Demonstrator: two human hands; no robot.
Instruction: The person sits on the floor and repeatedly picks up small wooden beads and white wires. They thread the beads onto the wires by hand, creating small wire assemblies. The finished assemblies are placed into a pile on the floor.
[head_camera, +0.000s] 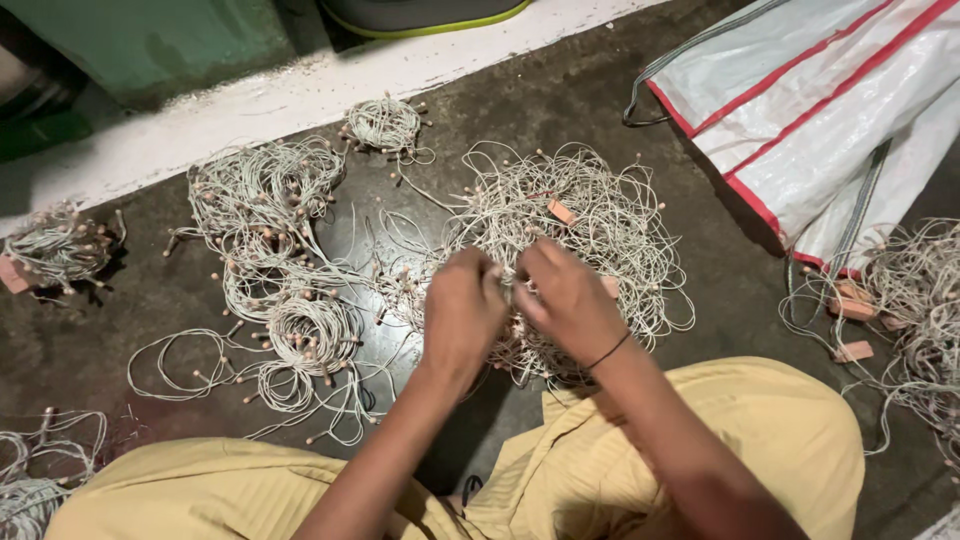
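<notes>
Yellow-clad knees (700, 450) frame both hands, left (462, 305) and right (568, 295), each grip pinching tangled grey cord (590, 215).

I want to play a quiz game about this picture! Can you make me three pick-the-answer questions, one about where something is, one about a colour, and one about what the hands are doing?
1. Where is the white bag with red stripes?
A. top right
B. bottom left
C. between the hands

2. What colour are the person's trousers?
A. blue
B. yellow
C. black

3. What are both hands doing?
A. resting flat on the floor
B. pinching string together
C. holding a cup

Answers:
1 A: the bag lies in the top right corner.
2 B: the trousers are yellow.
3 B: the left hand and right hand meet over the string pile, fingers closed on strands.
</notes>
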